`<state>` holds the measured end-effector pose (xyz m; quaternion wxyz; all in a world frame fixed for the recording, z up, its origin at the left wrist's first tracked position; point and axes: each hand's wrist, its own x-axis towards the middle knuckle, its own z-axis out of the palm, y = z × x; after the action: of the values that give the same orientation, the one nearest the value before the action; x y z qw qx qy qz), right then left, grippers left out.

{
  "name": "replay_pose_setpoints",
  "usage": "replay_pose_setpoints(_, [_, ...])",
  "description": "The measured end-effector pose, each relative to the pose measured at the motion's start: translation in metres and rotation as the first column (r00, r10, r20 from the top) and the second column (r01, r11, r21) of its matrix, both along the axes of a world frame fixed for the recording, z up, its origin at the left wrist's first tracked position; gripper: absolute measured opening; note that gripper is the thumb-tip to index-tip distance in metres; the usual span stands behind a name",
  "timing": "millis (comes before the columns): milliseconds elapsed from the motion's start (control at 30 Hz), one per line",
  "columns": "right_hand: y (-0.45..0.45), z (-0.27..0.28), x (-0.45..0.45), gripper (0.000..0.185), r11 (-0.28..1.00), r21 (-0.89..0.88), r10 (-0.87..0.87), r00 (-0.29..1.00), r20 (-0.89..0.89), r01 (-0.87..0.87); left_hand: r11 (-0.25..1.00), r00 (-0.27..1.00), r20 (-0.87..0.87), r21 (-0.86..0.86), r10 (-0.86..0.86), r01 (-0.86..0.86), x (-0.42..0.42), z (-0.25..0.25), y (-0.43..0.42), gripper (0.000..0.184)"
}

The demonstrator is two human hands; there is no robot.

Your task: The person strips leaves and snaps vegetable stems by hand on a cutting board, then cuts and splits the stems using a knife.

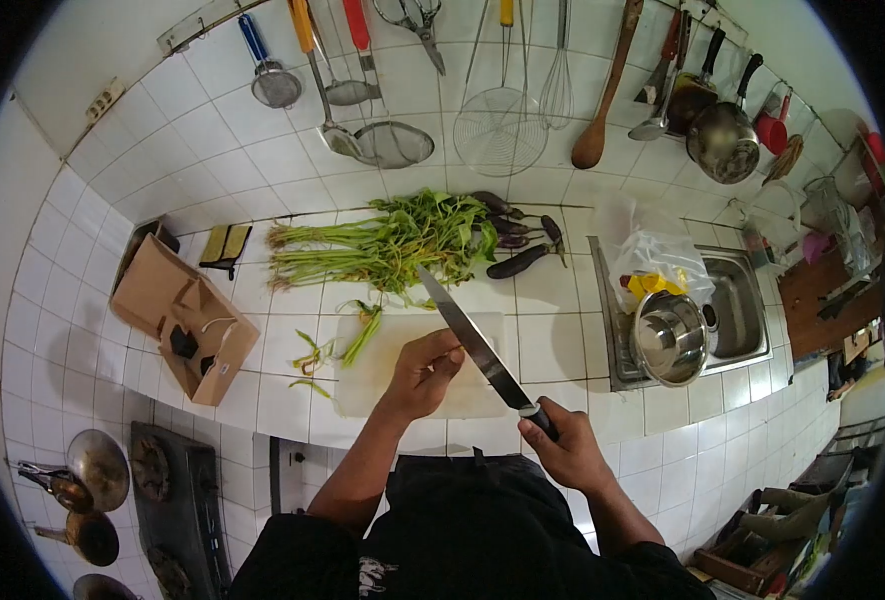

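My right hand (pixel 566 446) is wrapped round the black handle of a large knife (pixel 478 345), its blade pointing up and to the left. My left hand (pixel 426 374) is beside the blade, fingers curled and pressed together; whatever they may hold is too small to make out. Beneath both lies a white cutting board (pixel 363 355). A big bunch of leafy green stems (pixel 363 245) rests behind the board, with several dark eggplants (pixel 518 262) at its right. Some cut green stems (pixel 363 335) are on the board's left edge, and small trimmings (pixel 308 358) lie beside it.
An open cardboard box (pixel 175 310) stands at the left of the tiled counter. At the right, a steel pot (pixel 670 338) and a plastic bag (pixel 653 255) sit by the sink (pixel 738 310). Utensils hang on the wall behind. A black stove (pixel 188 500) is at lower left.
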<state>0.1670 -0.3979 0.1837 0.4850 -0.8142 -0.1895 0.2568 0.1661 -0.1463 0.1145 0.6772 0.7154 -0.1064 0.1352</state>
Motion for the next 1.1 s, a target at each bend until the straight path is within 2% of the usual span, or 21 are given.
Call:
replay_pose_setpoints(67, [0.001, 0.000, -0.001, 0.029, 1.000, 0.012, -0.005, 1.000, 0.010, 0.005, 0.998, 0.997, -0.037, 0.004, 0.065, -0.065, -0.002, 0.001, -0.001, 0.038])
replay_pose_setpoints(200, [0.009, 0.008, -0.003, 0.027, 0.999, -0.026, -0.019, 1.000, 0.001, 0.019, 0.993, 0.991, -0.074, 0.038, 0.111, -0.108, -0.004, 0.004, 0.000, 0.034])
replay_pose_setpoints(300, [0.011, 0.010, -0.003, 0.028, 0.999, -0.014, -0.034, 0.999, -0.019, 0.034, 0.994, 0.991, -0.071, 0.027, 0.110, -0.108, -0.005, 0.007, 0.004, 0.031])
replay_pose_setpoints(367, [0.012, 0.010, -0.002, 0.028, 1.000, -0.005, -0.026, 1.000, -0.012, 0.026, 0.988, 0.990, -0.035, 0.077, 0.136, -0.133, -0.007, 0.010, 0.005, 0.030])
replay_pose_setpoints(567, [0.011, 0.006, 0.000, 0.024, 0.999, -0.036, 0.043, 0.994, 0.096, -0.039, 0.988, 0.990, -0.048, 0.084, 0.136, -0.132, -0.008, 0.020, 0.009, 0.031])
replay_pose_setpoints(600, [0.011, 0.007, -0.001, 0.025, 0.999, -0.026, 0.025, 0.999, 0.046, -0.024, 0.987, 0.989, -0.045, 0.085, 0.138, -0.134, -0.009, 0.022, 0.010, 0.031])
replay_pose_setpoints(667, [0.011, 0.006, -0.001, 0.026, 1.000, -0.016, 0.008, 1.000, -0.001, -0.008, 0.996, 0.985, -0.149, 0.007, 0.088, -0.088, -0.011, 0.024, 0.010, 0.030])
replay_pose_setpoints(800, [0.011, 0.007, -0.002, 0.027, 0.999, -0.033, 0.032, 0.998, 0.052, -0.030, 0.998, 0.993, -0.096, -0.011, 0.066, -0.067, -0.012, 0.023, 0.013, 0.027])
replay_pose_setpoints(867, [0.012, 0.011, 0.001, 0.027, 0.998, -0.045, 0.053, 0.997, 0.053, -0.050, 0.992, 0.990, -0.131, -0.116, 0.044, -0.060, -0.012, 0.027, 0.012, 0.024])
replay_pose_setpoints(933, [0.011, 0.014, 0.001, 0.025, 0.985, -0.148, 0.091, 0.996, -0.003, -0.091, 0.995, 0.992, -0.121, -0.088, 0.031, -0.042, -0.009, 0.029, 0.015, 0.023])
replay_pose_setpoints(1000, [0.010, 0.012, 0.002, 0.025, 0.987, -0.133, 0.100, 0.994, 0.047, -0.093, 0.998, 0.994, -0.111, -0.062, 0.016, -0.023, -0.008, 0.024, 0.018, 0.022])
replay_pose_setpoints(1067, [0.009, 0.008, 0.003, 0.025, 0.989, -0.116, 0.104, 0.990, 0.100, -0.093, 0.963, 0.987, -0.161, -0.265, 0.006, -0.049, -0.005, 0.006, 0.023, 0.022])
replay_pose_setpoints(1100, [0.009, 0.006, 0.003, 0.025, 0.989, -0.110, 0.107, 0.989, 0.101, -0.096, 0.963, 0.987, -0.159, -0.265, 0.005, -0.047, -0.004, 0.008, 0.024, 0.022])
